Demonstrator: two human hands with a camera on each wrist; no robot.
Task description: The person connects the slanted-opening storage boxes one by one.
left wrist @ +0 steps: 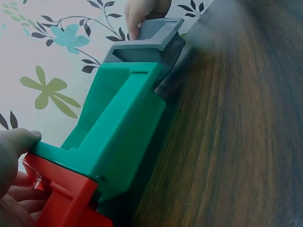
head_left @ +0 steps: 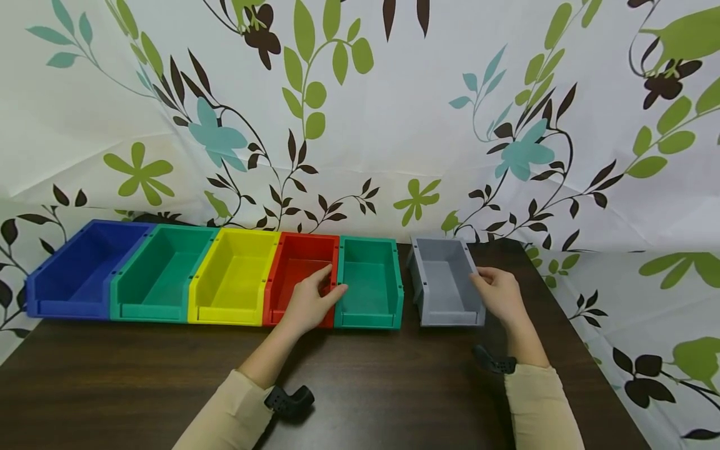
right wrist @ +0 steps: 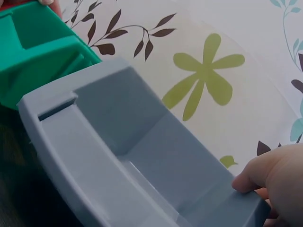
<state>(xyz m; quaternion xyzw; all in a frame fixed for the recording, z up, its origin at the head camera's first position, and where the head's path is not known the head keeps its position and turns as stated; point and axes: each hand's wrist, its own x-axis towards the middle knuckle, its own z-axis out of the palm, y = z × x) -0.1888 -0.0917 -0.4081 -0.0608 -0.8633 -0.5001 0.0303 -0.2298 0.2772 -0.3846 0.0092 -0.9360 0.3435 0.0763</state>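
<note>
A grey bin (head_left: 448, 281) stands at the right end of the row, a narrow gap from the green bin (head_left: 369, 281). My right hand (head_left: 499, 295) pinches the grey bin's right wall, thumb over the rim and fingers outside, as the right wrist view shows with the hand (right wrist: 280, 182). Between the green bin and the red bin (head_left: 300, 255), my left hand (head_left: 308, 302) grips the two adjoining walls. The left wrist view has its thumb (left wrist: 23, 138) on the green rim and its fingers (left wrist: 23, 198) inside the red bin.
Left of the red bin, a yellow bin (head_left: 235, 272), another green bin (head_left: 163, 269) and a blue bin (head_left: 90, 265) stand side by side. All sit along the back of a dark wooden table (head_left: 394, 387). A leaf-patterned cloth (head_left: 371, 119) hangs behind.
</note>
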